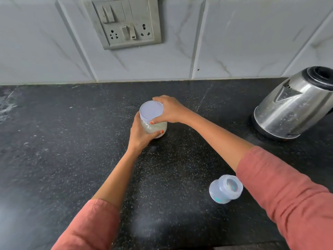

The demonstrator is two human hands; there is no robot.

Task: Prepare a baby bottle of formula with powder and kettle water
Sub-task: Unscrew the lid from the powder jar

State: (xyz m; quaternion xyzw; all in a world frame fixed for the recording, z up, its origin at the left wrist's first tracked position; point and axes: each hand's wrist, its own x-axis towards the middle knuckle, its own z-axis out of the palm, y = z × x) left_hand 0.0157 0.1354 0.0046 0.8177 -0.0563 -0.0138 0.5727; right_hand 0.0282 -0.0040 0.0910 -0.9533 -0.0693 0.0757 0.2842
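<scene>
Left hand [139, 134] fingers curl round the jar [155, 128], mid-counter [72, 141], well apart from wall and front edge. Right hand [171, 110] fingers grip its lid [151, 110]. Bottle [226, 188] sits nearer the front edge, beside the right sleeve; kettle [295, 105] at far right

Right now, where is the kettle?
In the head view, the steel kettle sits at the right edge of the black counter, near the tiled wall, well right of the powder jar at the centre.
</scene>
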